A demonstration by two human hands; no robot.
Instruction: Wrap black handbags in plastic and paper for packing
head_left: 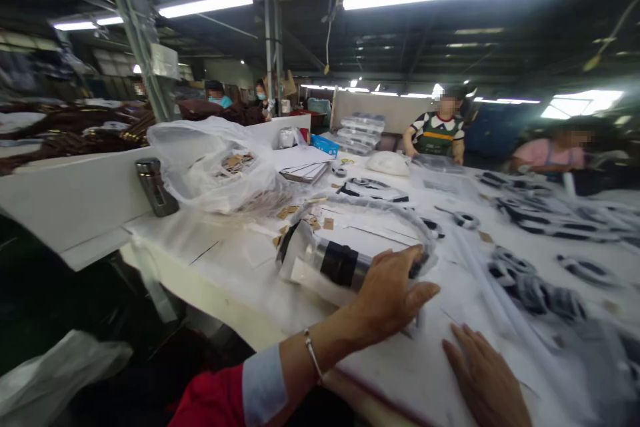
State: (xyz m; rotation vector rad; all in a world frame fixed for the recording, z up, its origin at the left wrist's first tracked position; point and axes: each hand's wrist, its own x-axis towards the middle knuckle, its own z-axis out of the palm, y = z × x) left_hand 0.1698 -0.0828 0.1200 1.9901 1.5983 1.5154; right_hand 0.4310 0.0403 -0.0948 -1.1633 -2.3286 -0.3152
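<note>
My left hand (393, 290) lies across a steel-and-black cylindrical flask (340, 263), its fingers pressing on the flask through a transparent plastic sleeve. A curved loop of transparent plastic (360, 208) arcs around the far side of the flask. My right hand (480, 373) rests flat on the white-covered worktable (400, 373), fingers apart and holding nothing. Small kraft paper tags (287, 212) lie near the flask. Black-and-white parts in plastic (535, 287) are spread to the right of my hands, blurred in this view.
A steel tumbler (156, 187) and a bulging plastic bag of tags (215, 167) stand by a white partition (75, 203). Paper stacks (303, 163) lie beyond. Co-workers (435, 130) (555, 153) stand across the table. The table's near edge runs along the left.
</note>
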